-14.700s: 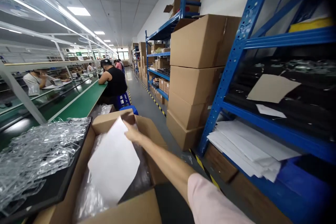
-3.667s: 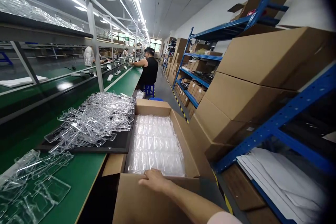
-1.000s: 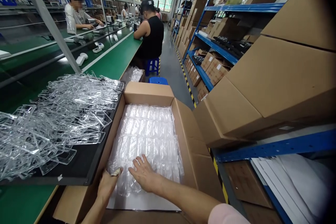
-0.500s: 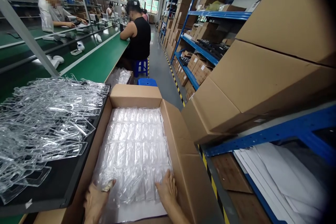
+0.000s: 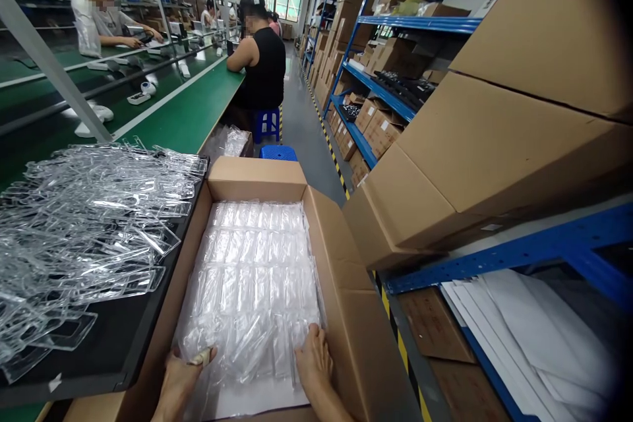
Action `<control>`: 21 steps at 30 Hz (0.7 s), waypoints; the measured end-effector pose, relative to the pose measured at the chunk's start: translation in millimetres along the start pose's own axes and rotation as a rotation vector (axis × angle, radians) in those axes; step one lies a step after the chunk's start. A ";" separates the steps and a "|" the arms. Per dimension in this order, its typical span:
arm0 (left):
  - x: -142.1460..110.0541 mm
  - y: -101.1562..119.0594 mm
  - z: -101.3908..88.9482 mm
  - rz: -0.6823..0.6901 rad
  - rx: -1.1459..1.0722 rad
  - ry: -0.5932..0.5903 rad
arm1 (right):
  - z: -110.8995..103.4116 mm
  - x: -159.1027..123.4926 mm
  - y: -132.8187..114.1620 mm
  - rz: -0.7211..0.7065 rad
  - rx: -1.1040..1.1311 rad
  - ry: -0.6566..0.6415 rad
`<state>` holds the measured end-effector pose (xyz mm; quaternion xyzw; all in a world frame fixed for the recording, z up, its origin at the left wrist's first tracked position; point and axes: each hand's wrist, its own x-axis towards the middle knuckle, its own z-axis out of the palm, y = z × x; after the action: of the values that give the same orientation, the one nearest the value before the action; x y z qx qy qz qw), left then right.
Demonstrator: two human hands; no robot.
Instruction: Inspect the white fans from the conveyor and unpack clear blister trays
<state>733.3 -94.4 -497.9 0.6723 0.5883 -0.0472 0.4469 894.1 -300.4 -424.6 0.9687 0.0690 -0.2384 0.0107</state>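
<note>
- Lower than a second ago: your left hand (image 5: pixel 180 386) and right hand (image 5: pixel 314 362), fingers open, grasping nothing, resting on the clear plastic packs (image 5: pixel 247 283)
- Packs fill the cardboard carton (image 5: pixel 257 175)
- Just left: clear plastic frames (image 5: pixel 99 211) heaped on a black tray (image 5: pixel 113 336)
- Farther: seated co-worker (image 5: pixel 257 66) at a green workbench (image 5: pixel 198 119)

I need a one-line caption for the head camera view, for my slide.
Left hand and right hand rest on clear plastic sheeting inside a cardboard carton, beside heaped clear plastic pieces.

Blue steel racks (image 5: pixel 420 24) line the aisle; grey floor (image 5: pixel 309 138) runs to windows (image 5: pixel 287 6) (far end).
</note>
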 end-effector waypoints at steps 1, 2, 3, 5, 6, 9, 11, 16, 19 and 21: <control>-1.0 -0.2 0.6 -0.007 -0.013 -0.031 | 0.1 -0.8 -0.6 -0.013 0.000 -0.002; -1.9 -0.2 0.7 -0.012 -0.016 -0.057 | 0.0 -2.0 -1.4 -0.030 0.001 -0.002; -2.8 0.0 0.5 -0.015 -0.012 -0.074 | -0.2 -3.6 -2.3 -0.050 0.004 -0.001; -4.2 1.8 -0.4 -0.014 0.010 -0.080 | -0.7 -7.2 -4.5 -0.092 0.018 0.009; -5.1 3.6 -0.9 -0.005 0.020 -0.080 | -0.8 -8.8 -5.8 -0.106 0.032 0.016; -9.7 12.8 0.1 0.050 0.003 -0.092 | 0.7 -9.8 -11.2 -0.122 0.108 0.021; -15.1 21.1 3.5 0.082 -0.033 -0.098 | 4.4 -6.8 -16.7 -0.125 0.188 -0.002; -28.6 38.0 14.9 0.107 -0.185 -0.109 | 22.1 4.6 -29.7 -0.083 0.420 -0.041; -32.1 42.1 17.3 0.153 -0.297 -0.141 | 33.6 5.6 -31.7 -0.055 0.542 -0.078; -33.9 42.9 18.2 0.185 -0.364 -0.177 | 40.3 2.5 -33.5 -0.060 0.625 -0.116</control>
<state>767.2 -127.8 -465.5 0.6247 0.4816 0.0420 0.6132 873.1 -269.1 -461.1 0.9074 0.0202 -0.3032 -0.2905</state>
